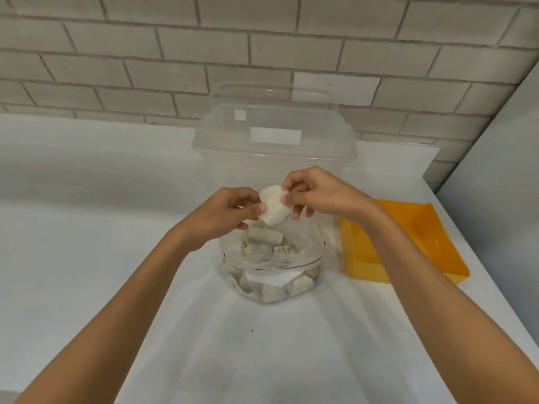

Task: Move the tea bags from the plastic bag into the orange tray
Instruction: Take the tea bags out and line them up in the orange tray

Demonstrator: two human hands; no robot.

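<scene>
A clear plastic bag (271,275) stands open on the white counter, holding several pale tea bags. Above its mouth both hands hold one white tea bag (272,209). My left hand (230,212) pinches its left edge with thumb and fingers. Its upper right corner is pinched by my right hand (312,193). The orange tray (414,243) lies to the right of the bag, partly under my right forearm, and I see nothing inside its visible part.
A large clear plastic container (274,138) with a lid stands right behind the bag, against the brick wall. A grey panel (495,185) rises along the counter's right side, beyond the tray. The white counter (87,228) stretches left and toward me.
</scene>
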